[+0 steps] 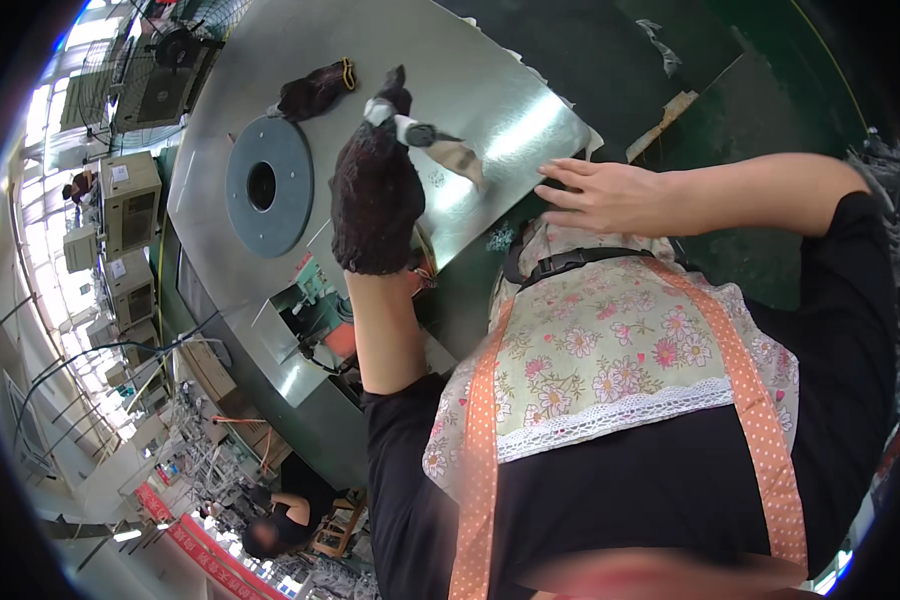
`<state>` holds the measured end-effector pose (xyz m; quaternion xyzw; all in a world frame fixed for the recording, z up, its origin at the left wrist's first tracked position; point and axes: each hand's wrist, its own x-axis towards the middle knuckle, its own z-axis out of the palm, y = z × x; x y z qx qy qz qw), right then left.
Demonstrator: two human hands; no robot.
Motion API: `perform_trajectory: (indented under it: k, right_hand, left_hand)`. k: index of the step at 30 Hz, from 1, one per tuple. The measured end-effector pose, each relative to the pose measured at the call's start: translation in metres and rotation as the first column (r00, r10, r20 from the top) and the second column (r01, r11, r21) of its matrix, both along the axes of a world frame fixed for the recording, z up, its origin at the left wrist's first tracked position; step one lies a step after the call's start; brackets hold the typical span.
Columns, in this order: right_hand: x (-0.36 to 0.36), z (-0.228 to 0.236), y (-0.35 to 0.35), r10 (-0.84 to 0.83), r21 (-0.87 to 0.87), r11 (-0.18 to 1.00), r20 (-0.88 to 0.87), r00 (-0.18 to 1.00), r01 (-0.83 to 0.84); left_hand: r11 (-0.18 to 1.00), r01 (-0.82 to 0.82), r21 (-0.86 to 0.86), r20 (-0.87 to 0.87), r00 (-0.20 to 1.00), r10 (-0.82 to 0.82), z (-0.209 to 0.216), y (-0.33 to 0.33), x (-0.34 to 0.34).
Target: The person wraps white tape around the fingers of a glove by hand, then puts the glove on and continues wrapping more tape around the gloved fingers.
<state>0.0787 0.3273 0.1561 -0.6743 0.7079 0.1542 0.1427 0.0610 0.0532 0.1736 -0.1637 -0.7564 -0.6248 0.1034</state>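
1. Tool (440, 140), small and part pale, sits at the tip of the gloved left hand (375, 205), which grips it over the steel table (510, 100).
2. Bare right hand (600, 195) lies flat, fingers spread, holding nothing, on the table's near edge above the floral apron (610, 360).
3. Beyond the left hand a grey disc (268, 186) with a centre hole lies on the table, untouched.
4. Past the disc, a spare dark glove (315, 90) lies unused.
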Motion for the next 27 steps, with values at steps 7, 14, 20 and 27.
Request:
perform_trajectory:
  k: [7,14,20,27]
  right_hand:
    - [-0.006,-0.013,-0.044,0.144,0.495,0.809,0.355,-0.924,0.316]
    - [0.008,-0.07,0.004,-0.06,0.741,0.324,0.636,-0.769,0.588]
    - [0.015,-0.029,0.024,-0.144,0.494,0.321,0.869,-0.474,0.808]
    - [0.002,0.0,-0.019,0.487,0.757,0.536,0.083,-0.869,0.373]
  left_hand:
    - [0.954,0.144,-0.264,-0.284,0.934,-0.219,0.007,0.013,-0.003]
    - [0.931,-0.019,-0.364,-0.005,1.0,0.018,0.002,-0.002,0.003]
    - [0.769,0.04,0.638,0.376,0.856,-0.356,0.006,0.022,-0.018]
    - [0.916,0.323,0.238,0.237,0.895,-0.377,-0.001,0.054,-0.01]
